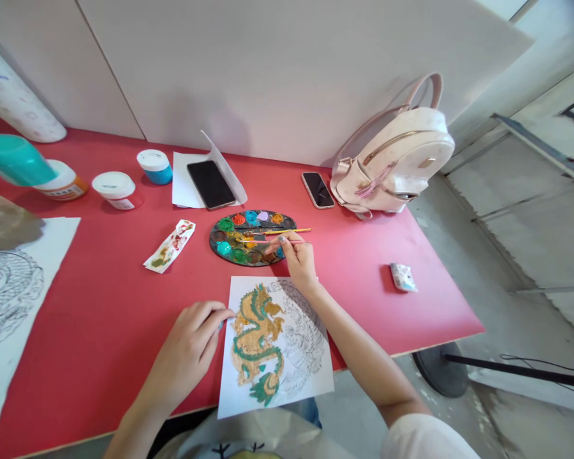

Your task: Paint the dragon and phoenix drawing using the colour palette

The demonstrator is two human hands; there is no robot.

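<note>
My right hand (298,260) pinches a thin pink-handled paintbrush (272,241), its tip over a dark oval paint palette (229,255). The palette's wells hold green, red, blue, lilac, orange and brown paint. A second brush with a yellow handle (302,230) lies across the palette. Below it sits a sheet of white paper (321,376) with a dragon drawing (261,341), its left side painted gold and green, the right side in bare line work. My left hand (191,338) has its fingers loosely stretched out, fingertips touching the sheet's left edge.
A paint-smeared tissue (169,247) lies left of the palette. Behind are a phone on paper (211,183), another phone (318,189) and a pink backpack (392,159). Paint jars (155,167) and a second drawing (14,299) occupy the left; a small packet (404,278) lies right.
</note>
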